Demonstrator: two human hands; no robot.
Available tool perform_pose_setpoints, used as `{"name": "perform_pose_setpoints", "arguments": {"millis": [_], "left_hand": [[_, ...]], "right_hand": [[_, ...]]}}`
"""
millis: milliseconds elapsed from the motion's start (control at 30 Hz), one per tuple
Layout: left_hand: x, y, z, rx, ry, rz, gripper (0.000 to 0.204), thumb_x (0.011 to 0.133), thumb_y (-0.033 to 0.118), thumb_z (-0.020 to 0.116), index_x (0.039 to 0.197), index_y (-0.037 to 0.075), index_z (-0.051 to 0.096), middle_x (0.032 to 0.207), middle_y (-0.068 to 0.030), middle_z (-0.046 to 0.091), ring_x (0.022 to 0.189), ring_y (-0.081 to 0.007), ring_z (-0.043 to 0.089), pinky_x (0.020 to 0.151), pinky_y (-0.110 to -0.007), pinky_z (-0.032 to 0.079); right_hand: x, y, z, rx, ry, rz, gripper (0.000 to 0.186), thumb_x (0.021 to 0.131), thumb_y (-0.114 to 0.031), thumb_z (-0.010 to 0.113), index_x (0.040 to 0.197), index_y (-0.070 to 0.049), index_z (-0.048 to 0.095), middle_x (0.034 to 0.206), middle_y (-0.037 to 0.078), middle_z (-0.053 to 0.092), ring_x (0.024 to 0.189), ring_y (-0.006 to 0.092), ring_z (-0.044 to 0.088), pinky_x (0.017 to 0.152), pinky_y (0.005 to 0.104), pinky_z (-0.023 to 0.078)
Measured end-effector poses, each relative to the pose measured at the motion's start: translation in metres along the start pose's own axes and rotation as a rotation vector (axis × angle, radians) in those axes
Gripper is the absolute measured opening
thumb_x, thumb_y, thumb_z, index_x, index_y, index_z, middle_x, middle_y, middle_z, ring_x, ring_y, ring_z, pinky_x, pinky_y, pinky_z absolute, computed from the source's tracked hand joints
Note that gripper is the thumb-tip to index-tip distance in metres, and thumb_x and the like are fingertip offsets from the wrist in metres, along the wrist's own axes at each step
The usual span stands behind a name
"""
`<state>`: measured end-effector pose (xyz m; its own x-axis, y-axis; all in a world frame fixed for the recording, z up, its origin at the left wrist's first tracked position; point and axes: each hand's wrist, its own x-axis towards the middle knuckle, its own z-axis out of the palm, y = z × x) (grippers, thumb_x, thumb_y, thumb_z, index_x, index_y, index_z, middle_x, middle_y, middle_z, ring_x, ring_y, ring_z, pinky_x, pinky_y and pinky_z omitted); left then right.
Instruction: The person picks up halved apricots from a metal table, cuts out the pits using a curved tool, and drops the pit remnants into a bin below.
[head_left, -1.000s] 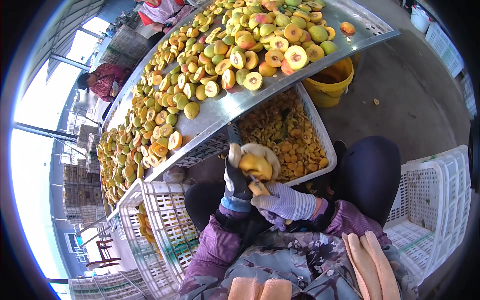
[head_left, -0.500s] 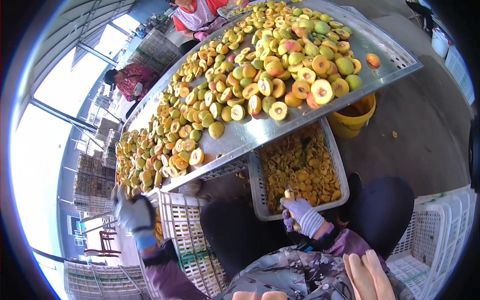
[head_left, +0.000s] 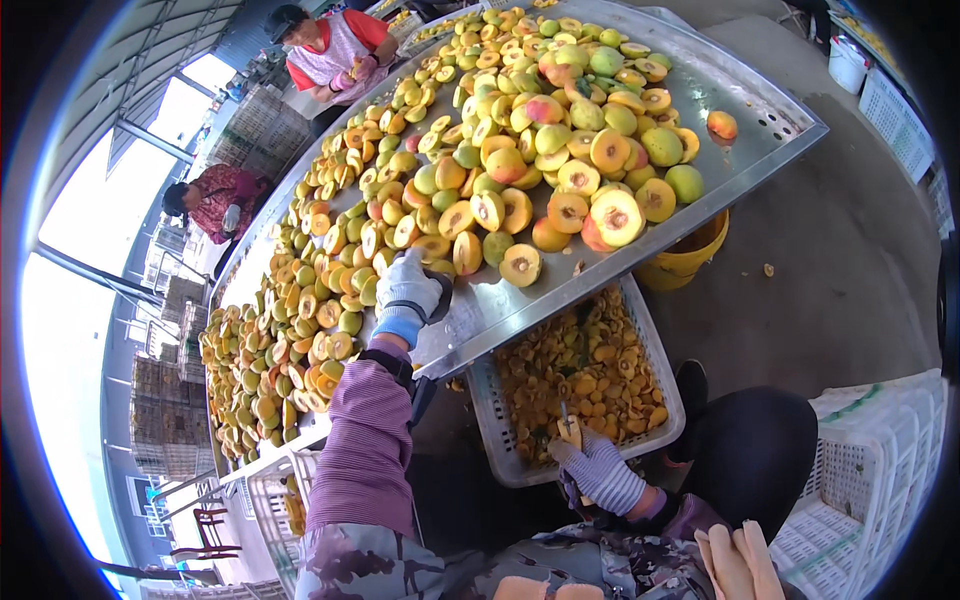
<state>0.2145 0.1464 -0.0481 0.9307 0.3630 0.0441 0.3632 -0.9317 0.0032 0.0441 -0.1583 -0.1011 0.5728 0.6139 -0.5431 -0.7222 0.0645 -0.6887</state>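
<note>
My left hand (head_left: 408, 290), in a grey-white glove with a blue cuff, reaches onto the metal table among yellow-green peach halves (head_left: 430, 246). Its thumb looks apart from the fingers, whose tips are partly hidden against the fruit. A striped, pale purple glove covers my right hand (head_left: 603, 474), which is closed around a small hand tool (head_left: 569, 425) with a yellowish handle and thin metal end. This hand is over the near edge of a white plastic crate (head_left: 655, 440) full of small cut fruit pieces. Many peach halves lie cut side up, showing brown centres.
The sloping metal table (head_left: 560, 303) has a raised rim. A yellow bucket (head_left: 690, 262) stands below its right corner. White crates flank my legs, one at right (head_left: 850, 480). Two people work beyond the table, one in a patterned red top (head_left: 222, 200).
My left hand has swung from beyond the table's left end rightward onto the peach halves. My right hand keeps the tool over the crate. The whole view has shifted slightly.
</note>
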Motion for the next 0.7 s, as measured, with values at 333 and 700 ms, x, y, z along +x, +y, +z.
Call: {"name": "perform_pose_setpoints", "arguments": {"millis": [333,700], "left_hand": [[-0.152,-0.029,-0.014,-1.641,-0.239,0.013,0.051,0.089,0.031,0.060,0.127,0.000,0.045,0.110,-0.0171,0.062,0.087,-0.0232,0.065,0.064,-0.028,0.054],[-0.267,0.030,-0.010,-1.977,-0.428,-0.087,0.053,0.100,0.042,0.037,0.129,-0.002,0.043,0.120,-0.0163,0.057,0.108,-0.0211,0.056,0.096,-0.033,0.046]], "right_hand": [[-0.011,0.012,0.021,-0.913,0.351,-0.780,0.033,0.084,-0.027,0.063,0.099,-0.002,0.048,0.058,0.017,0.057,0.054,0.0406,0.058,0.047,0.0453,0.047],[-0.026,0.017,0.038,-1.318,0.261,-0.822,0.031,0.084,-0.024,0.060,0.098,-0.001,0.044,0.062,0.013,0.061,0.056,0.0321,0.063,0.048,0.0423,0.050]]}}
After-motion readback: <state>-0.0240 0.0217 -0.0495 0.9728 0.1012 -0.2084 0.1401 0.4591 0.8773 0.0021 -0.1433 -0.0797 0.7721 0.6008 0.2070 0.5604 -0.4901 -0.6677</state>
